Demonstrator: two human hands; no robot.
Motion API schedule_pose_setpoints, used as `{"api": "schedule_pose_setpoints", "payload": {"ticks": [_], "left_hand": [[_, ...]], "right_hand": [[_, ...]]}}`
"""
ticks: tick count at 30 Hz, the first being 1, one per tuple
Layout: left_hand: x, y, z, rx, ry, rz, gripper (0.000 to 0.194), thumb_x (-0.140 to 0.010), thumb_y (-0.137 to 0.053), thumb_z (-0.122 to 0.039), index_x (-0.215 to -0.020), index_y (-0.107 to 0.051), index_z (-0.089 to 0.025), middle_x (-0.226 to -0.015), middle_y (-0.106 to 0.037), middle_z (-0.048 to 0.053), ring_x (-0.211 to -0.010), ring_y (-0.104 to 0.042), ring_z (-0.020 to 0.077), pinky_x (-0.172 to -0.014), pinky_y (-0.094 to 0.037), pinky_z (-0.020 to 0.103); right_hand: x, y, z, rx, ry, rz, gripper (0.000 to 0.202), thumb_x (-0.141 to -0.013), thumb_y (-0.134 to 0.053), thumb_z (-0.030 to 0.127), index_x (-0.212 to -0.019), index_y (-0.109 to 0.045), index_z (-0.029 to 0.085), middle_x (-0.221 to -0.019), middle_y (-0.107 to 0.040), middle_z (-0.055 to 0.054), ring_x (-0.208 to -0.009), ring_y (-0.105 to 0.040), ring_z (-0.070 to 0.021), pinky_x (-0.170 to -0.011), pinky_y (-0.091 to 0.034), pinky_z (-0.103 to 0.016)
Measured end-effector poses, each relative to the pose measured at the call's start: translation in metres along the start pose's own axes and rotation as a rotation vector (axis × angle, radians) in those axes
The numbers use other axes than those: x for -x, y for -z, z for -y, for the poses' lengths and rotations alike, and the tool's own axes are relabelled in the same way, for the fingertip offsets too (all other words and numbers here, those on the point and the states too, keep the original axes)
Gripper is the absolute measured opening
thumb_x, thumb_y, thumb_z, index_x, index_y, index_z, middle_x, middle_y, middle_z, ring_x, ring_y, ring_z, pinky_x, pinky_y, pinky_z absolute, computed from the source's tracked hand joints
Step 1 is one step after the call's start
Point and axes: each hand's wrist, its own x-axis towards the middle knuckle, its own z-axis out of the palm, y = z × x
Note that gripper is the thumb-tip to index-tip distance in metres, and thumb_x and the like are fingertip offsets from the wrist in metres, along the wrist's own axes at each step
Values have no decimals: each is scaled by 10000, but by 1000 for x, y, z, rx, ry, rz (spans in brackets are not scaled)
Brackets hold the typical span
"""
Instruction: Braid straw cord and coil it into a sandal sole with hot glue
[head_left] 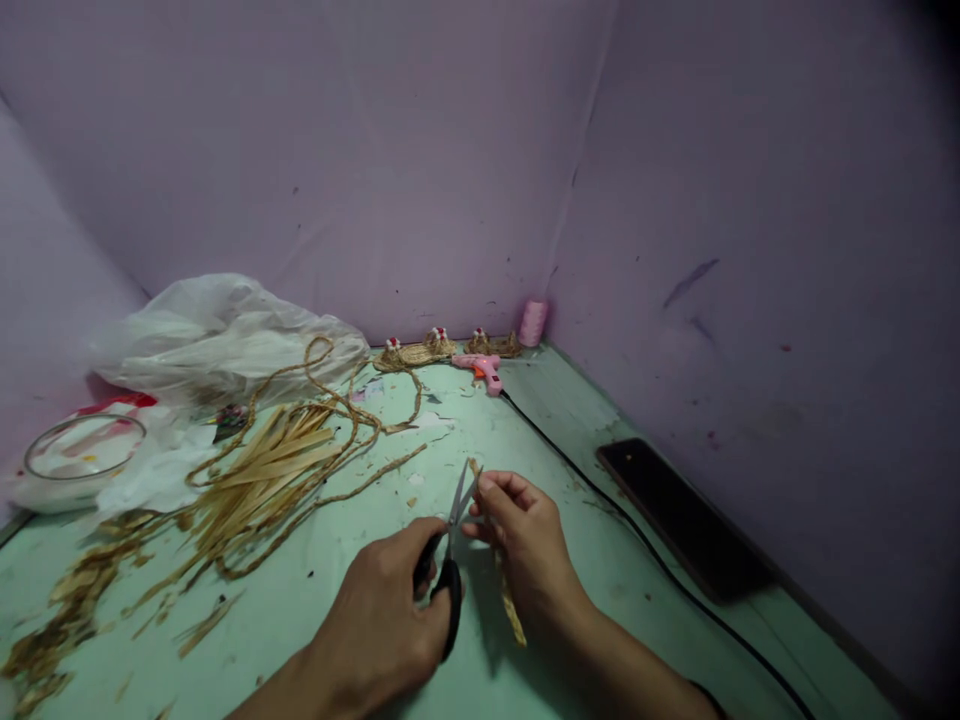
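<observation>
My left hand (pixel 390 605) is closed on the black handles of a pair of scissors (pixel 448 600). The scissor blades are parted and point away from me, with their tips beside the upper end of a short braided straw piece (pixel 510 605). My right hand (pixel 529 535) pinches that braid near its upper end between thumb and fingers. The braid's lower end hangs below the palm, over the green tabletop (pixel 360 650).
Loose straw strips (pixel 262 470) and braided cord (pixel 322 500) lie at left, near a plastic bag (pixel 232 335) and a round clear container (pixel 82 450). Behind are woven pieces (pixel 420 354), a pink glue gun (pixel 487 370) and a thread spool (pixel 533 323). A phone (pixel 682 515) and black cable (pixel 637 530) lie right.
</observation>
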Motion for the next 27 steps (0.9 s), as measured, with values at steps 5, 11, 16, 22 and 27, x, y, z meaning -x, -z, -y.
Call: {"api": "schedule_pose_setpoints", "payload": {"ticks": [5, 11, 16, 22, 27], "left_hand": [[0, 2, -8, 63, 32, 37, 149, -776, -458, -203, -865, -577, -193, -703, -631, -1, -587, -511, 128, -572, -405, 229], [0, 4, -10, 8, 36, 85, 88, -762, -454, -211, -758, -541, -194, -653, -580, -4, -576, -472, 134, -550, -376, 235], [1, 3, -9, -17, 50, 117, 105, -758, -448, -213, -806, -541, -194, -686, -590, 8, -602, -493, 148, -574, -382, 249], [2, 4, -8, -4, 63, 104, 172, -761, -450, -206, -895, -558, -199, -686, -589, -3, -590, -484, 141, -574, -374, 243], [2, 5, -11, 2, 77, 121, 158, -759, -453, -206, -867, -567, -200, -672, -579, -8, -583, -473, 137, -569, -364, 241]], "right_hand": [[10, -5, -5, 77, 42, 19, 296, -540, -790, 351, -689, -658, 132, -570, -619, 15, -496, -549, -98, -523, -497, -244], [9, -5, -2, 96, 77, -15, 242, -533, -779, 285, -698, -692, 130, -592, -658, -11, -507, -564, -110, -525, -467, -245], [5, -1, -9, 124, 116, 0, 215, -592, -762, 293, -710, -682, 132, -593, -649, -4, -512, -560, -101, -524, -462, -231], [6, 0, -13, 172, 106, -32, 229, -606, -761, 315, -688, -640, 139, -569, -615, 14, -499, -557, -97, -491, -434, -212], [7, -1, -15, 184, 104, -52, 204, -621, -740, 299, -691, -632, 140, -583, -611, 16, -512, -563, -98, -521, -447, -222]]}}
